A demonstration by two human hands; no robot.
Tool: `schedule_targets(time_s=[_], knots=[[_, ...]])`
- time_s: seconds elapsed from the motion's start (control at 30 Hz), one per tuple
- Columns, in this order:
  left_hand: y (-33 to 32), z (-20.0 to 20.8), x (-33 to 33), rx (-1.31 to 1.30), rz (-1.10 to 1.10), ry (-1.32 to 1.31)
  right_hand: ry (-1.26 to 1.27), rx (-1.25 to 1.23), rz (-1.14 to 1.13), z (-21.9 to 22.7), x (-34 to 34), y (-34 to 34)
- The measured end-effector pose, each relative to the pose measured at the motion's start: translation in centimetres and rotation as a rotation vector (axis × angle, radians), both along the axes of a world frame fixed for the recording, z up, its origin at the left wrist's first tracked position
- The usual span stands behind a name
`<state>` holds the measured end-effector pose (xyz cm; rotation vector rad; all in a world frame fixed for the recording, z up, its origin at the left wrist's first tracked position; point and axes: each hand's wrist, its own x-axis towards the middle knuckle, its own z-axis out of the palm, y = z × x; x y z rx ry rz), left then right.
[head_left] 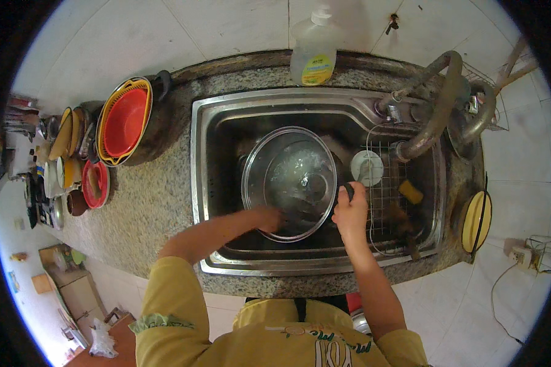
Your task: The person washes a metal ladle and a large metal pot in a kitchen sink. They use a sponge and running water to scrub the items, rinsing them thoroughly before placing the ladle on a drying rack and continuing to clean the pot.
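In the sink (220, 260) stands a wide round pan (288, 177) with a thin metal rim and a wet, shiny grey inside. My right hand (351, 217) is closed round its black handle (348, 189) at the right side. My left hand (267, 218) reaches over the near left rim into the pan; its fingers are dark and blurred, so their grip cannot be made out. To the right of the pan, a round white container (367, 168) and a yellow sponge (410, 192) lie by a wire rack (382, 211).
A thick curved faucet (438, 110) arches over the sink's right side. Behind the sink stands a clear bottle (313, 55). Left on the granite counter (147, 202) are a red basin (125, 122) inside a dark pot, and red dishes (96, 183). A yellow oval object (476, 221) leans at right.
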<state>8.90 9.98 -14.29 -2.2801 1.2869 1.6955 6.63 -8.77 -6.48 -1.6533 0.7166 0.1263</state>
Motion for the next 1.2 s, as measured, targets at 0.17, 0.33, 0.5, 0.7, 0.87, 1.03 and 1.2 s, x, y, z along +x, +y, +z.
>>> schedule_targets(time_s=[0.17, 0.33, 0.5, 0.7, 0.87, 1.03, 1.2], knots=[[-3.3, -2.3, -2.8, -0.698, 0.948, 0.542, -0.055, -0.054, 0.014, -1.3, -0.4, -0.6], [1.3, -3.1, -1.1, -0.172, 0.345, 0.117, 0.011, 0.007, -0.008, 0.2, -0.2, -0.2], [5.1, -5.2, 4.1, -0.24, -0.215, -0.918, 0.03, 0.045, -0.007, 0.5, -0.1, -0.3], [-1.8, -1.5, -0.4, -0.261, 0.49, 0.367, 0.004, 0.012, -0.008, 0.8, -0.1, 0.2], [-6.6, -1.1, 5.5, -0.843, 1.625, 1.119, 0.02, -0.047, 0.04, 0.0, -0.3, -1.0], [-2.5, -5.1, 8.6, -0.453, 1.341, -0.621, 0.043, -0.022, 0.027, -0.4, -0.4, -1.5], [-0.5, -6.8, 0.6, -0.017, 0.287, -0.529, 0.009, -0.046, 0.011, -0.4, -0.3, -0.5]])
